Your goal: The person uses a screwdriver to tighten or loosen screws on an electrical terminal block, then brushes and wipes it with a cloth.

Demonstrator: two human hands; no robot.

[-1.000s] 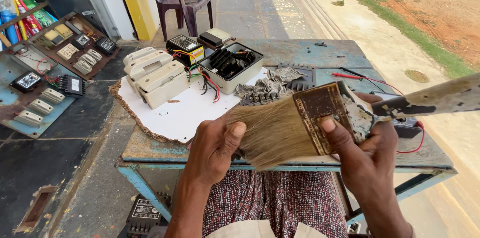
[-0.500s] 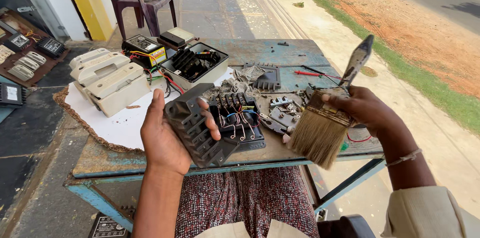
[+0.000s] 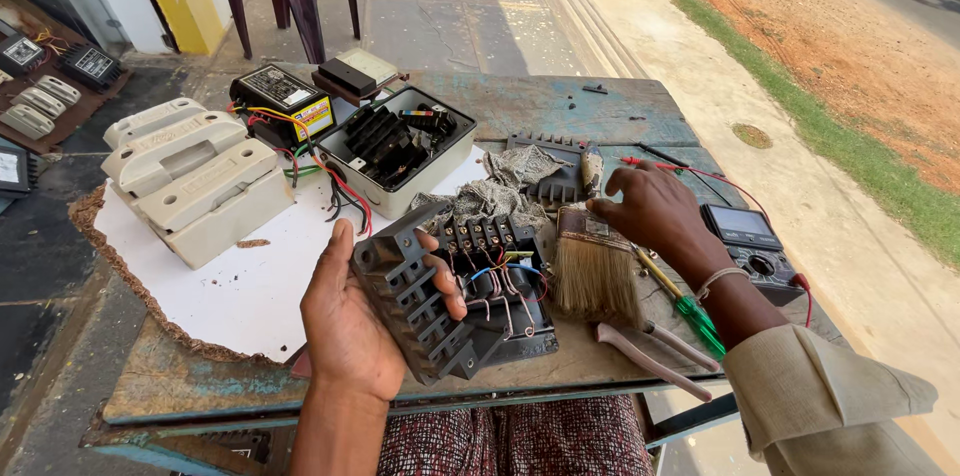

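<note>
Left hand [image 3: 345, 321] grips a dark ribbed meter block [image 3: 450, 291] at the near edge of the desk [image 3: 560, 106], thumb over its top, fingers curled beneath. It looks stiff and fairly heavy, with exposed wires, so the ribbed side is the safer hold. Right hand [image 3: 655, 211], loosely open, rests on a brush [image 3: 592, 271] lying just right of the block; a multimeter [image 3: 748, 241] lies farther right.

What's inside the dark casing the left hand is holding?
Inside the casing, a terminal row and red, blue and yellow wires show. The left hand grips its ribbed side; the parts beneath the wires are hidden.
</note>
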